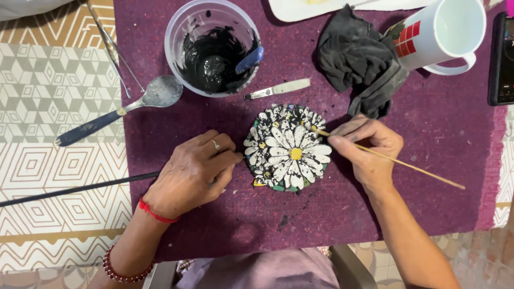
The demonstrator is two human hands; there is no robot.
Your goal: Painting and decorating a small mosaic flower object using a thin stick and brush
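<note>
Mosaic disc (287, 147) lies flat near the middle of the purple mat (428, 160), just below the plastic cup (212, 45) of black paste. It is round, set with white petal pieces around a yellow centre, with smaller flowers and green bits at the rim, and dark smears lie over much of its upper part.

Left hand (194, 174) rests on the mat at the disc's left edge, fingers curled loosely with the tips against the rim, seemingly to keep it from sliding. Right hand (369, 147) sits at the disc's right, thumb and fingers pinched shut on a thin wooden stick (391, 159) held like a pen, its tip on the upper right petals, a grip that suits fine picking between pieces.

Above the disc lie a small metal blade (278, 89), a black rag (358, 59) and a white mug (444, 35); a spoon (120, 111) lies to the upper left.
</note>
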